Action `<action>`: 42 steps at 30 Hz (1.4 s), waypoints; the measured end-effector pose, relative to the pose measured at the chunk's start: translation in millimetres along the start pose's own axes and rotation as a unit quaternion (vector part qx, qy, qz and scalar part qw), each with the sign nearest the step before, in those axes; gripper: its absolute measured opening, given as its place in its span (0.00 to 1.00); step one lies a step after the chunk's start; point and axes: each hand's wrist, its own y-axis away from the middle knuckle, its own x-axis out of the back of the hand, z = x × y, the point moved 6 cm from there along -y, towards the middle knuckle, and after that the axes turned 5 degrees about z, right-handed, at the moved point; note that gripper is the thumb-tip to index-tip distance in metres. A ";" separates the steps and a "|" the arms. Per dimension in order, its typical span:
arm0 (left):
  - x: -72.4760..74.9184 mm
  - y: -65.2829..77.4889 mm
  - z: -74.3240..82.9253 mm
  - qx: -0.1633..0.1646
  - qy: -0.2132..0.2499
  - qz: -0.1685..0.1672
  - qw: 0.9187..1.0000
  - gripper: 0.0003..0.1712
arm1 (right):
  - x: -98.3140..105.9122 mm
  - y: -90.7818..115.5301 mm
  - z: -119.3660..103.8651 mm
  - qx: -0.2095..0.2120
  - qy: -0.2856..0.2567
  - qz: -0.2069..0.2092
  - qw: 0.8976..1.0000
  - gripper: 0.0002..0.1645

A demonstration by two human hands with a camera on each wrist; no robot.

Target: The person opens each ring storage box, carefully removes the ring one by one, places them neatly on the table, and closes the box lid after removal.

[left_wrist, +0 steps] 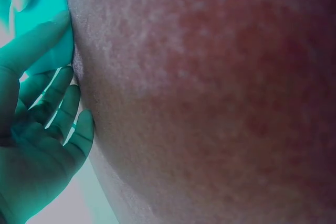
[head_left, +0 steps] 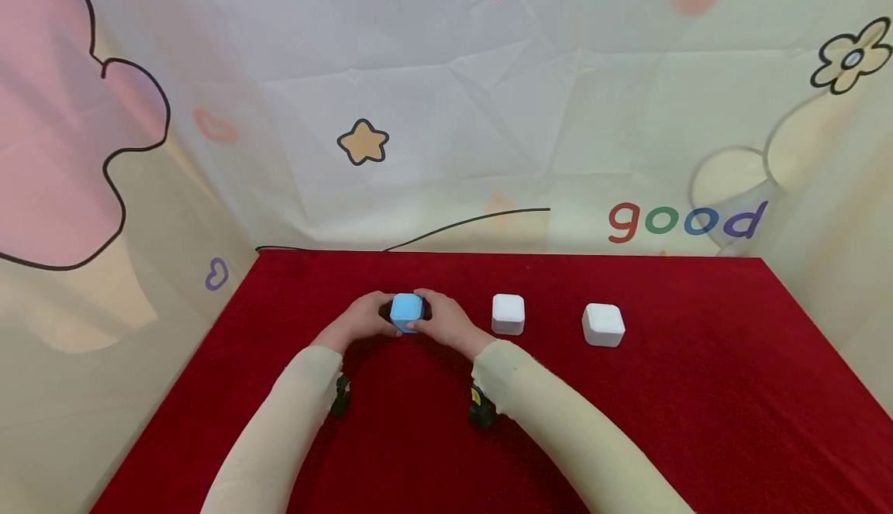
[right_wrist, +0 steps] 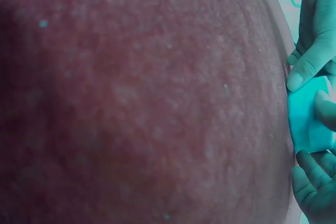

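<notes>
A light-blue block with rounded corners [head_left: 407, 308] sits on the red cloth, left of the middle in the head view. My left hand [head_left: 366, 317] grips its left side, thumb toward the near face and fingers behind. From the right, my right hand [head_left: 449, 320] holds the same block, with its thumb at the near lower edge. In the left wrist view the left thumb [left_wrist: 37, 43] lies across the block's face, and the other fingers stand beneath. The right wrist view shows the block [right_wrist: 300, 119] between both hands at the right edge.
Two white rounded blocks stand to the right on the red cloth [head_left: 418, 452]: the nearer white block [head_left: 508, 314] beside my right hand, the other white block [head_left: 603, 325] farther right. A printed curtain [head_left: 446, 126] hangs behind and at both sides.
</notes>
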 end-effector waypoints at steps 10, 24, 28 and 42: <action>-3.6 -3.7 -2.8 -0.018 -0.020 -0.009 1.000 0.28 | -1.9 -1.0 -0.4 0.004 0.008 -0.004 1.000 0.40; -4.6 -3.2 -2.4 -0.012 -0.032 0.003 0.999 0.29 | -6.7 4.1 -3.4 -0.002 0.026 0.020 0.999 0.36; -4.9 -2.7 -2.9 -0.002 -0.041 0.002 0.999 0.29 | -6.9 3.7 -3.8 -0.009 0.028 0.018 0.999 0.36; -5.1 -3.7 -4.0 0.017 -0.048 -0.007 0.999 0.28 | -4.2 2.8 -3.6 -0.014 0.051 0.012 0.999 0.36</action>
